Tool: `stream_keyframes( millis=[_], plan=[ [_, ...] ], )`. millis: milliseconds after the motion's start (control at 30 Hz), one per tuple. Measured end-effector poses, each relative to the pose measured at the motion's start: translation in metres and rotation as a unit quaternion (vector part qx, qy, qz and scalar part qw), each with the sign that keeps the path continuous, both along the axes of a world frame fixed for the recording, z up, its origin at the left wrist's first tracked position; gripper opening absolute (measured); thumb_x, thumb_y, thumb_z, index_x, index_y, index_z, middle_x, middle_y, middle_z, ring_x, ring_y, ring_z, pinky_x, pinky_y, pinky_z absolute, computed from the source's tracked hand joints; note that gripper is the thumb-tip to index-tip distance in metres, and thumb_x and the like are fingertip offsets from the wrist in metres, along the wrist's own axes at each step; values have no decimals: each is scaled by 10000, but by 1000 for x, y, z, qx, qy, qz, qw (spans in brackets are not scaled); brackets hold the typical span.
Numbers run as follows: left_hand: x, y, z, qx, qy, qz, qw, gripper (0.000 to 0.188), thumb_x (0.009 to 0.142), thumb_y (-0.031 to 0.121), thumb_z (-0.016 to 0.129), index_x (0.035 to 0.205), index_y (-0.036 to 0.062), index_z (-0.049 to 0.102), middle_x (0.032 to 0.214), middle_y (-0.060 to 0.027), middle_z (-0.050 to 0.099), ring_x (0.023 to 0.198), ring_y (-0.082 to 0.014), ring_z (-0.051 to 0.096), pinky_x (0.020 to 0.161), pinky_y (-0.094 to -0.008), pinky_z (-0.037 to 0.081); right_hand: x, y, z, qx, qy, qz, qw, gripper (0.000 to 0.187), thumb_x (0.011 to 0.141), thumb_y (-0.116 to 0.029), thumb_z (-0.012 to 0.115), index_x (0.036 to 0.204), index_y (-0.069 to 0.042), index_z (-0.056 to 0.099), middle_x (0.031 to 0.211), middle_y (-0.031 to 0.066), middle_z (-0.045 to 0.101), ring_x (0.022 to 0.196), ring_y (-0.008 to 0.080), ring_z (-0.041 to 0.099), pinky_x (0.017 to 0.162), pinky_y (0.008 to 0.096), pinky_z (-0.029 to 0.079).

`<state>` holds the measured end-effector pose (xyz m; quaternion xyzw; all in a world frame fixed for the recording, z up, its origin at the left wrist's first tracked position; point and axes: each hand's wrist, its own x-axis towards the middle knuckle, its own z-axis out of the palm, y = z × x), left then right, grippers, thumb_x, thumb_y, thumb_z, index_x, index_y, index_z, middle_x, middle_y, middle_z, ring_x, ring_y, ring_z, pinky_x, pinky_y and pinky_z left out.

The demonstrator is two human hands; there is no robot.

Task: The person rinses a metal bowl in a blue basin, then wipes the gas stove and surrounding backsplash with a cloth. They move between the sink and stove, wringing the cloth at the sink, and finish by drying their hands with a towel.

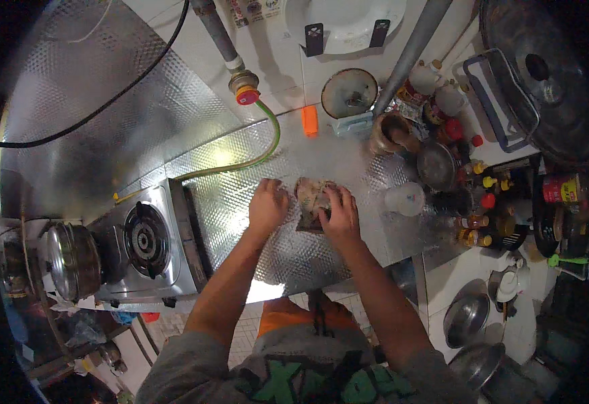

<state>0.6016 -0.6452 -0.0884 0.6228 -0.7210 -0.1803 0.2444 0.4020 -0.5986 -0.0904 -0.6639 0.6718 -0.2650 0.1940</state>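
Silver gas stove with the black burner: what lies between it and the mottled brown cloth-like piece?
In the head view, a stretch of silver, dimpled countertop, then the bare left hand, close beside the cloth-like piece.

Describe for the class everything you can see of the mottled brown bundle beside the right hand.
The mottled brown bundle is roughly rectangular with uneven edges, pale pinkish-tan with darker brown patches and a dark near edge. It looks like folded, crumpled cloth, though the material is uncertain. It lies low on the silvery, patterned countertop. The right hand's fingers rest over its right side, partly hiding it; the left hand is just left of it, seemingly apart.
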Motion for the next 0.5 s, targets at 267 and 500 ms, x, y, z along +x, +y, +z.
stream_keyframes(
  millis=[267,500],
  plan=[
    [-15,1,-4,74,129,-162,976,446,726,58,732,1155,53,608,1102,-170,564,994,-350,584,832,-409,501,-19,-20,-10,13,-161,62,985,160,788,-97,708,927,-38,655,894,134,627,904,348,602,804,420,493],
    [11,3,40,62,239,-196,949,99,804,104,734,887,51,735,992,-133,599,930,-265,605,794,-340,493,-29,-6,87,-123,-4,93,988,119,779,-127,725,855,-57,665,859,101,617,813,310,586,749,414,488]
  ],
)
